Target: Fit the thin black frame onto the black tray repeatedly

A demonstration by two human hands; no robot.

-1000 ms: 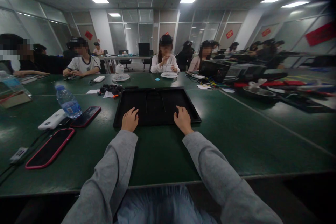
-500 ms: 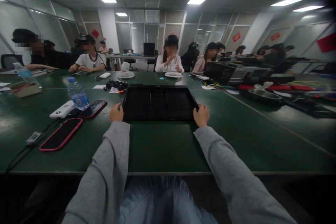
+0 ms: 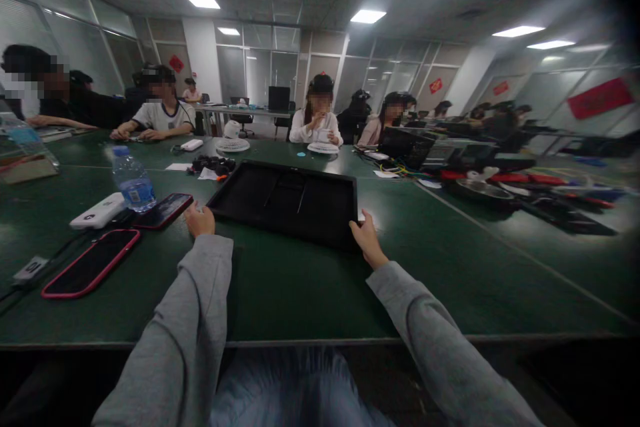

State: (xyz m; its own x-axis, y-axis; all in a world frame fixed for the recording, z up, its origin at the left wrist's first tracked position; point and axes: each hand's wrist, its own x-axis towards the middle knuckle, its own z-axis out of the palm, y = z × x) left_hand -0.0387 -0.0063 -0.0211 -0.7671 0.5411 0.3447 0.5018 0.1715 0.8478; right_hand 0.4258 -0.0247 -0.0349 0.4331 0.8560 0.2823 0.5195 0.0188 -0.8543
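A shallow black rectangular tray (image 3: pixel 285 203) with a raised rim and two thin bars inside lies skewed on the green table (image 3: pixel 280 293), its right near corner closer to me. At its left near corner is my left hand (image 3: pixel 201 220), fingers partly curled beside the rim. My right hand (image 3: pixel 369 239) grips the right near corner, thumb over the rim and fingers on the outer side. The fingers' undersides are hidden.
Left of the tray are a pink-cased phone (image 3: pixel 93 263), a second phone (image 3: pixel 164 210), a white power bank (image 3: pixel 100 211) and a water bottle (image 3: pixel 134 180). A dark cable bundle (image 3: pixel 214 164) sits beyond. At right is a metal pan (image 3: pixel 485 191). Several people sit around.
The tray has turned clockwise, its right end coming toward me. My right hand has moved nearer with it. The whole view has shifted slightly.
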